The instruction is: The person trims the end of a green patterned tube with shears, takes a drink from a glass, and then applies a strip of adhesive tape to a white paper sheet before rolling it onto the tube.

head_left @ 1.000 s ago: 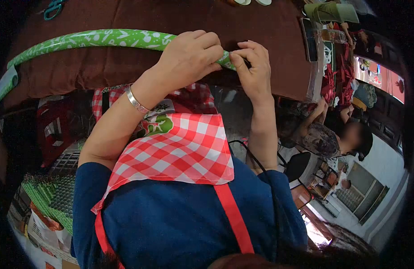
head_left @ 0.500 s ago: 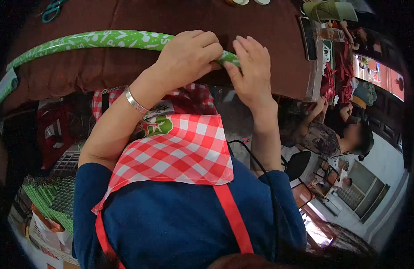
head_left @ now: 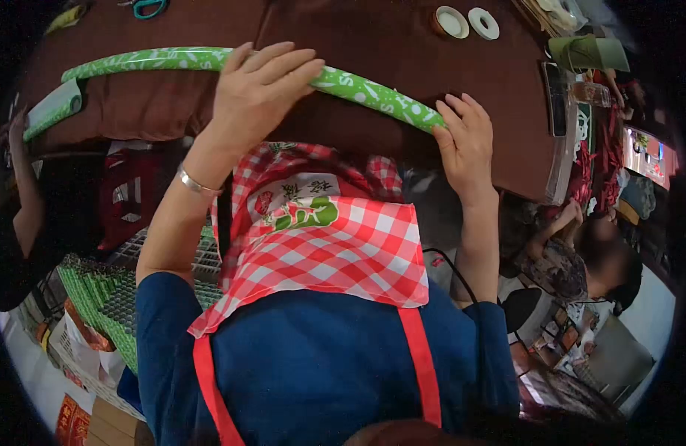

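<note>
A long, thin roll of glossy green wrapping paper with white print [head_left: 384, 97] lies across the brown-covered table [head_left: 343, 33]. It looks bowed in this wide view. My left hand [head_left: 261, 93] lies flat over its middle, fingers stretched out and not closed round it. At the roll's right end, my right hand [head_left: 466, 141] has the tip between thumb and fingers. By the left end is a wider roll of the same pattern [head_left: 53, 111], its pale inside showing.
Teal-handled scissors [head_left: 148, 7] and tape rolls [head_left: 453, 22] lie toward the far side. A phone [head_left: 555, 99] rests near the right edge. One person's arm [head_left: 27, 201] is at far left; another person [head_left: 562, 264] sits at right. Many green rolls [head_left: 98, 301] are stacked lower left.
My hands have moved apart: the left slid leftward along the roll and flattened from a curled grip, while the right stays at the end. The whole view has shifted, and an arm appears at left.
</note>
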Motion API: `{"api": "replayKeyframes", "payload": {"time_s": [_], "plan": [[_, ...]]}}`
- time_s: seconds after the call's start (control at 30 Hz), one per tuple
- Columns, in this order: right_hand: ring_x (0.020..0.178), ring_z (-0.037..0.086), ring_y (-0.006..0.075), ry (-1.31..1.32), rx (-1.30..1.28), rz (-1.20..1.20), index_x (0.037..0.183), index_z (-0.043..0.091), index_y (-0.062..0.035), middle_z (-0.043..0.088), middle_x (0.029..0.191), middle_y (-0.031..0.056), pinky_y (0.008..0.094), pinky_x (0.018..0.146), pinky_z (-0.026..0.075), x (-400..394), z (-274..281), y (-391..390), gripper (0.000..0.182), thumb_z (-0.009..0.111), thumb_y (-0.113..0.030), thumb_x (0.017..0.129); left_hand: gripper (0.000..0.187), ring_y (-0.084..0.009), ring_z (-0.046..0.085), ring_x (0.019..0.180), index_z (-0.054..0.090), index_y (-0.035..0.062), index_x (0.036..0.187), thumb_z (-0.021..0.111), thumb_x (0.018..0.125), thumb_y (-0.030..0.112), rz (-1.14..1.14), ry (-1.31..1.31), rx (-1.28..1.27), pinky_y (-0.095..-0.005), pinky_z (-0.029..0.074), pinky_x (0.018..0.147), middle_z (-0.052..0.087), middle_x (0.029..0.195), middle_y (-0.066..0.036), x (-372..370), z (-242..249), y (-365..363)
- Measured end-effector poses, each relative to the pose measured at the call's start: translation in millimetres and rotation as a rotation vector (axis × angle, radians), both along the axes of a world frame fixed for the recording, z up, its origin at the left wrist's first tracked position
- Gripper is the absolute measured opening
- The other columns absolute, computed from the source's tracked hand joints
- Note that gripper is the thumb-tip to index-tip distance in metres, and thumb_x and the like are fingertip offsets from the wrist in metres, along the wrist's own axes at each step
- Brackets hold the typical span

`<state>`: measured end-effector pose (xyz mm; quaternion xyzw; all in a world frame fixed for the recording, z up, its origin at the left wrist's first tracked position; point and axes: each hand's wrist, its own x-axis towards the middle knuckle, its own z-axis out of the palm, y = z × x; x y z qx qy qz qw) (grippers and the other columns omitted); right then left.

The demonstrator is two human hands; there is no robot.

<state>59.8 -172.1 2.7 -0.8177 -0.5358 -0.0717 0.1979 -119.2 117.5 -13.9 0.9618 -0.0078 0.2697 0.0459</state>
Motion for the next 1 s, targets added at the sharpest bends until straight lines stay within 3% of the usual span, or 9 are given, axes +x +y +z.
{"api": "replayKeyframes", "payload": {"time_s": [0.17, 0.23, 0.33, 0.43, 0.6, 0.7, 0.73, 0.87, 1.0], "plan": [[0.125, 0.048, 0.0342, 0.019, 0.014, 0.001, 0.120, 0.066, -0.0058, 0.059, 0.127, 0.0128, 0.0494, 0.106, 0.035, 0.9, -2.9, -1.3, 0.036, 0.057, -0.031, 0.097, 0.044, -0.0203, 0.050, 0.133, 0.061, 0.0202, 0.134, 0.069, 0.090, 0.022, 0.264, 0.057, 0.101, -0.0442, 0.037, 0.110, 0.058, 0.139, 0.002, -61.8, -4.6, 94.8], [0.127, 0.047, 0.0343, -0.018, -0.016, 0.002, 0.124, 0.063, -0.0038, 0.058, 0.129, 0.0132, 0.0498, 0.107, 0.034, 1.1, -4.0, -3.7, 0.036, 0.057, -0.027, 0.096, 0.045, -0.0231, 0.053, 0.128, 0.063, 0.0194, 0.130, 0.072, 0.087, 0.029, 0.350, 0.007, 0.167, -0.0464, 0.043, 0.100, 0.060, 0.135, 0.000, -85.4, -8.0, 132.7], [0.130, 0.045, 0.0340, -0.033, -0.047, -0.012, 0.129, 0.058, -0.0020, 0.055, 0.134, 0.0137, 0.0509, 0.110, 0.030, 5.8, -9.1, -6.7, 0.039, 0.055, -0.024, 0.097, 0.050, -0.0279, 0.050, 0.131, 0.060, 0.0142, 0.132, 0.072, 0.088, 0.034, 0.442, 0.005, 0.140, -0.0450, 0.043, 0.101, 0.059, 0.136, -0.007, -108.3, -3.0, 166.3], [0.133, 0.041, 0.0342, -0.162, -0.166, -0.138, 0.138, 0.049, -0.0018, 0.051, 0.139, 0.0147, 0.0584, 0.111, 0.024, 1.0, -8.8, -6.4, 0.051, 0.054, -0.030, 0.096, 0.051, -0.0315, 0.050, 0.129, 0.061, 0.0126, 0.130, 0.072, 0.086, 0.037, 0.507, 0.059, 0.200, -0.0442, 0.045, 0.097, 0.059, 0.134, -0.008, -108.3, 0.1, 171.5], [0.133, 0.041, 0.0358, -0.159, -0.265, -0.090, 0.142, 0.043, -0.0014, 0.046, 0.143, 0.0155, 0.0647, 0.110, 0.022, -12.9, 7.4, 22.5, 0.065, 0.062, -0.038, 0.092, 0.047, -0.0225, 0.056, 0.120, 0.066, 0.0185, 0.117, 0.076, 0.077, 0.040, 0.449, 0.047, 0.152, -0.0529, 0.038, 0.100, 0.065, 0.121, 0.001, -74.0, 5.2, 127.0], [0.112, 0.053, 0.0348, -0.074, -0.074, 0.154, 0.138, 0.047, -0.0030, 0.055, 0.121, 0.0176, 0.0513, 0.097, 0.041, -32.2, 3.6, 66.8, 0.066, 0.074, -0.023, 0.081, 0.042, -0.0223, 0.060, 0.105, 0.065, 0.0169, 0.103, 0.075, 0.074, 0.045, 0.262, 0.115, 0.056, -0.0541, 0.037, 0.099, 0.064, 0.102, -0.001, -31.8, 14.1, 66.1], [0.097, 0.057, 0.0315, -0.121, -0.034, 0.177, 0.132, 0.052, -0.0037, 0.057, 0.109, 0.0146, 0.0431, 0.081, 0.048, -38.1, 4.9, 79.9, 0.062, 0.077, -0.021, 0.077, 0.041, -0.0226, 0.060, 0.098, 0.064, 0.0166, 0.098, 0.075, 0.073, 0.047, 0.143, 0.051, 0.018, -0.0515, 0.038, 0.097, 0.062, 0.096, -0.001, -18.6, 10.6, 48.8], [0.082, 0.061, 0.0292, -0.083, -0.130, 0.180, 0.129, 0.053, -0.0052, 0.061, 0.094, 0.0104, 0.0408, 0.067, 0.051, -35.9, 20.7, 101.1, 0.058, 0.076, -0.024, 0.079, 0.044, -0.0239, 0.060, 0.085, 0.059, 0.0133, 0.096, 0.076, 0.072, 0.046, -0.025, 0.220, -0.092, -0.0398, 0.045, 0.076, 0.056, 0.086, -0.003, 7.6, 33.7, 3.2], [0.072, 0.066, 0.0327, 0.017, -0.146, 0.193, 0.125, 0.056, -0.0059, 0.065, 0.083, 0.0129, 0.0423, 0.065, 0.054, -17.0, 37.5, 88.4, 0.057, 0.078, -0.030, 0.077, 0.024, -0.0207, 0.060, 0.074, 0.057, 0.0155, 0.083, 0.074, 0.069, 0.026, 0.008, 0.144, 0.040, -0.0373, 0.043, 0.066, 0.055, 0.079, 0.000, 17.5, 36.6, 26.1]]}}
